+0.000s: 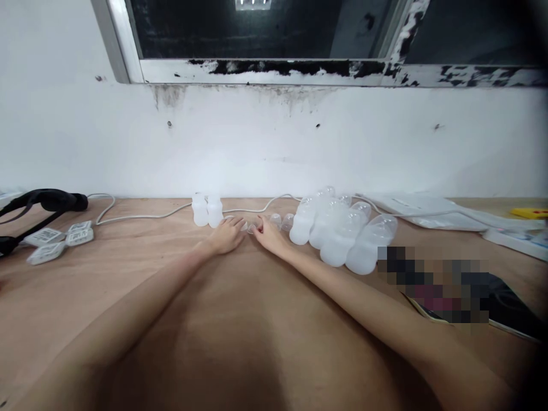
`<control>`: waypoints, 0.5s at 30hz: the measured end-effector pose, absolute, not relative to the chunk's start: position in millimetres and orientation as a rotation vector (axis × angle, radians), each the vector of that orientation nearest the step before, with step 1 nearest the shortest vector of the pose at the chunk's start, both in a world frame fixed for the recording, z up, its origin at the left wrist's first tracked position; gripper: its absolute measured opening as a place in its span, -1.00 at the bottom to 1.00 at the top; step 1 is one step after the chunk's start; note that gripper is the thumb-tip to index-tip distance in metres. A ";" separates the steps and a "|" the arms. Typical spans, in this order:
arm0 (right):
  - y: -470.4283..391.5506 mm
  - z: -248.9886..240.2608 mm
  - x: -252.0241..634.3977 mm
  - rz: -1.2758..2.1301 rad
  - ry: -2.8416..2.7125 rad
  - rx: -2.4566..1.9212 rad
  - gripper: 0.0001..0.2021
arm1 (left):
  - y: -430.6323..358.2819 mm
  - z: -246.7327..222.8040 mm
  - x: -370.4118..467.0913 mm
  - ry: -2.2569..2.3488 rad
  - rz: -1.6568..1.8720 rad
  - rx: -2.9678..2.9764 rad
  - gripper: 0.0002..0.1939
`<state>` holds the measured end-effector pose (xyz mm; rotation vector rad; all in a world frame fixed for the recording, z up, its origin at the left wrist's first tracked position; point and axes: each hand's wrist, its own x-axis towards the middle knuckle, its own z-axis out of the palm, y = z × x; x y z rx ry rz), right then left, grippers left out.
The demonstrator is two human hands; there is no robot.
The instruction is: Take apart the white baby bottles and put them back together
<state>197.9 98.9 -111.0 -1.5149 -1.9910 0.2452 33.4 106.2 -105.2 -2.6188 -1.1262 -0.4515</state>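
Both hands reach to the back of the wooden table [171,297]. My left hand [229,234] lies palm down with its fingers slightly apart, just right of two upright white translucent bottles [207,210]. Fingers of my right hand [270,234] are bent together at a small clear cap [252,229]; what they grip is too small to make out. More clear domed caps [287,221] stand just behind and right of that hand. Further right is a cluster of several white translucent bottles with clear domed tops [342,237].
White cable [141,217] runs along the wall. At left are a black strapped device [51,201] and white labelled packets [80,233]. At right lie a plastic bag [422,211], a yellow object [529,213] and a dark flat item [511,308], partly pixelated.
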 end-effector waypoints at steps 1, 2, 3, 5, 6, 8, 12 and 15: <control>110.3 -111.2 195.2 0.248 -1.980 -1.526 -0.57 | 112.3 -104.6 37.4 -1.111 -0.431 -2.618 -0.61; 118.8 -111.7 192.9 0.256 -1.984 -1.524 -0.64 | 115.5 -104.5 40.4 -1.098 -0.418 -2.621 -0.64; 124.0 -112.5 191.3 0.266 -2.000 -1.512 -0.71 | 115.7 -104.8 42.3 -1.086 -0.407 -2.620 -0.67; 124.0 -114.1 190.3 0.277 -2.043 -1.468 -0.78 | 108.0 -106.1 42.6 -1.075 -0.396 -2.614 -0.70; 119.1 -114.6 191.0 0.270 -2.060 -1.446 -0.77 | 100.8 -106.8 41.2 -1.074 -0.396 -2.612 -0.70; 101.8 -115.1 194.9 0.242 -2.085 -1.406 -0.77 | 81.7 -107.9 36.3 -1.068 -0.397 -2.615 -0.71; 56.6 -114.7 209.8 0.222 -2.157 -1.344 -0.78 | 38.6 -108.7 25.8 -1.029 -0.417 -2.657 -0.71; 33.0 -114.4 219.4 0.245 -2.227 -1.301 -0.76 | 16.8 -109.4 22.4 -0.970 -0.533 -2.752 -0.72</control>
